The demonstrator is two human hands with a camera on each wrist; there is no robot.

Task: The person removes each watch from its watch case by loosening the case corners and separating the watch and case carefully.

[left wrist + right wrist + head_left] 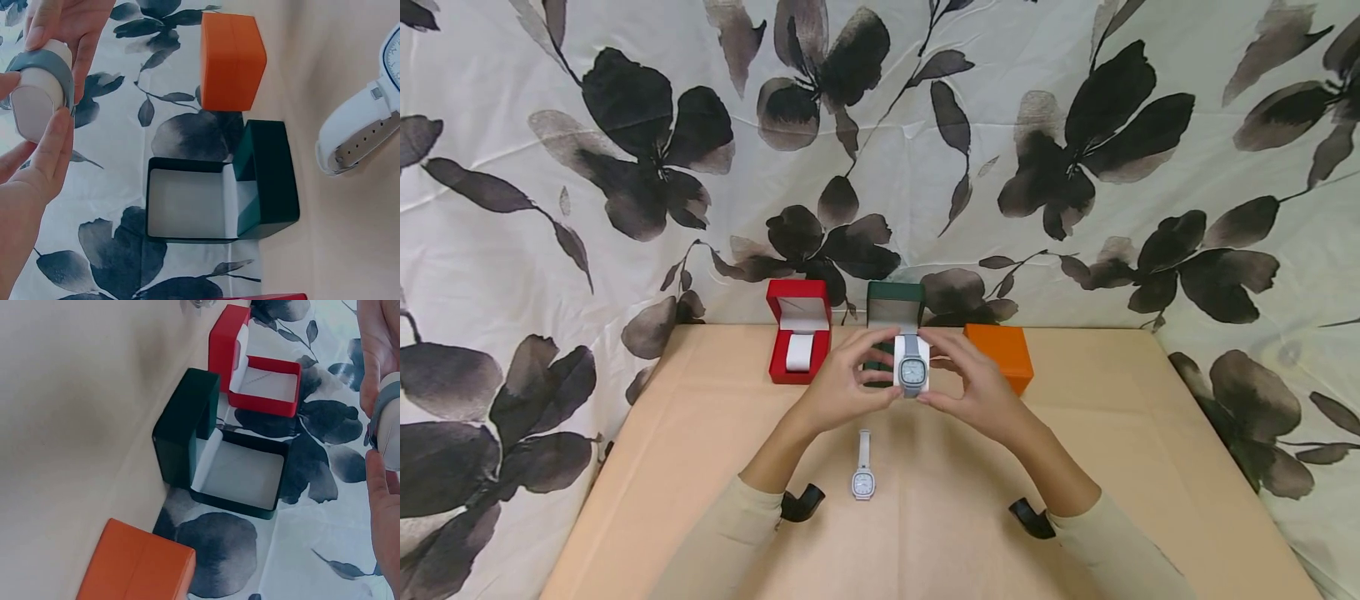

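Holding a grey watch (912,369) wrapped round a white cushion (901,357), both hands meet above the table's (1112,433) far middle. Left hand (846,385): fingers curled, thumb and fingertips pinching the cushion's left side. Right hand (973,385): fingers curled likewise, pinching the right side. The watch face points toward the wearer; the piece is lifted off the surface, just in front of the green box (894,321).

Open room: bare table lies left, right and near of the hands; the far edge is taken by three boxes in a row against the cloth (1075,125).

Containers:
- Red box (799,342), left, lid up, pale lining, a white cushion (799,352) seated inside.
- Green box, middle, lid up; the left wrist view shows its pale-lined lid (190,203) with nothing in it.
- Orange box (1000,354), right, closed, contents hidden.

Loose item: white watch (862,467), lying flat on the table near the left forearm, strap stretched away from the wearer, apart from both hands.

Surface: tan table, smooth. Surround: white cloth printed with dark flowers, hung behind and draped down both sides.
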